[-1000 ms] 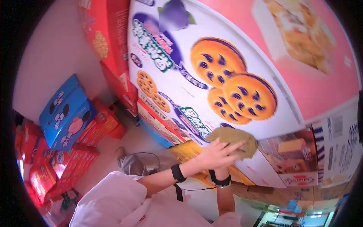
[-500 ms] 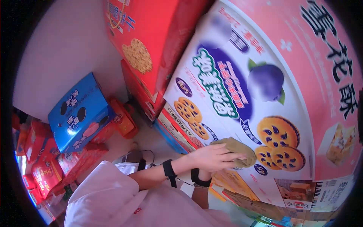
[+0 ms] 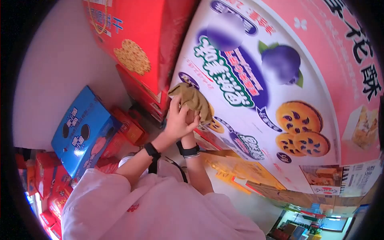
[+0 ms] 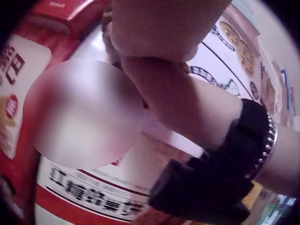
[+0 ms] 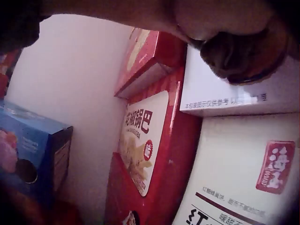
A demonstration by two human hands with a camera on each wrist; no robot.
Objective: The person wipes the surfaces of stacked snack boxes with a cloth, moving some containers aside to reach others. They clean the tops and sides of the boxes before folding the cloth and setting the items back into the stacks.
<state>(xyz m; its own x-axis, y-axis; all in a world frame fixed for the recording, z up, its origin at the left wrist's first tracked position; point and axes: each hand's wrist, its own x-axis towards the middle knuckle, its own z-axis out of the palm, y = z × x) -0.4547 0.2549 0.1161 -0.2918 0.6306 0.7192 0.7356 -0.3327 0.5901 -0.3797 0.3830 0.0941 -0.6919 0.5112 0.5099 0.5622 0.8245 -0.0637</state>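
Observation:
A crumpled olive-brown cloth [image 3: 194,102] lies against the white box printed with berries and biscuits [image 3: 256,76], over its left edge. My left hand [image 3: 178,124] grips the cloth with bent fingers. Just behind it, my right hand [image 3: 187,140], the one with a bracelet at its wrist, is mostly covered, so its fingers cannot be made out. Both hands overlap in the left wrist view, the left one [image 4: 150,28] large at the top and the right one [image 4: 164,89] below. The cloth [image 5: 225,54] looks dark in the right wrist view.
Tall red boxes [image 3: 140,36] stand left of the white box, beside a pale wall [image 3: 52,68]. A blue box [image 3: 82,130] sits on red packages at the left. Yellow and brown cartons [image 3: 248,168] are below, and a pink box [image 3: 340,64] is at the right.
Both hands and the cloth have moved left and up across the white box, towards its left edge. The head view has shifted, showing more of the red boxes.

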